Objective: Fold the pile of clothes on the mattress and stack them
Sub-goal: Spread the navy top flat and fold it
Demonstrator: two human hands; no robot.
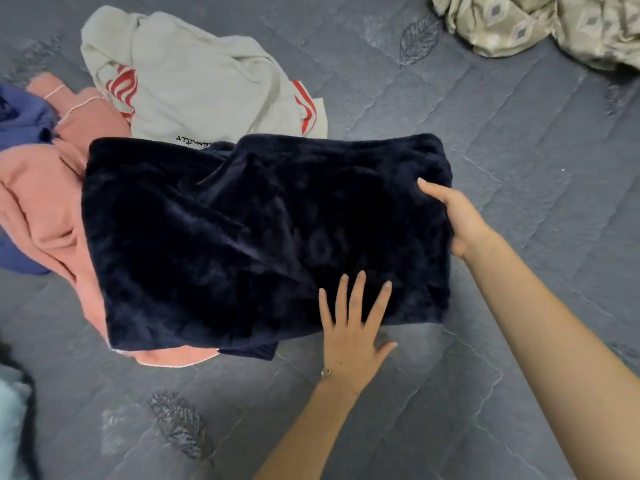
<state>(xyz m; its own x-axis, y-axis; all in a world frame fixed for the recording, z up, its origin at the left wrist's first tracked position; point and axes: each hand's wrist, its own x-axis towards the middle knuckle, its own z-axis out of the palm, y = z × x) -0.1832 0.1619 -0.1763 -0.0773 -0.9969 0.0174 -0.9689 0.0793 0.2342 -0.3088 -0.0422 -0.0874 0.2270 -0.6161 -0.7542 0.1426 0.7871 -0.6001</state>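
Grey quilted mattress [214,403] with stitched leaf shapes fills the view. At 7 o'clock, at the frame's edge, sits a pale fluffy thing [10,427] with a dark border; I cannot tell what it is.

Just below centre, toward 5 o'clock, the left hand [353,330] lies flat, fingers straight and spread, pressing the near edge of the navy velvet garment [225,237]. That garment lies at the centre, folded into a rough rectangle, its left part resting on a pink garment [38,188].

At 3 o'clock from the garment's middle, the right hand [457,220] grips its right edge, thumb on top and fingers tucked underneath.

The pink garment lies crumpled toward 9 o'clock, with a blue cloth [20,112] touching it at the left edge. At 11 o'clock a cream sweatshirt [194,84] with red stripes lies rumpled, its near hem under the navy garment. At 1 o'clock, well apart, lies a beige patterned cloth [554,26].
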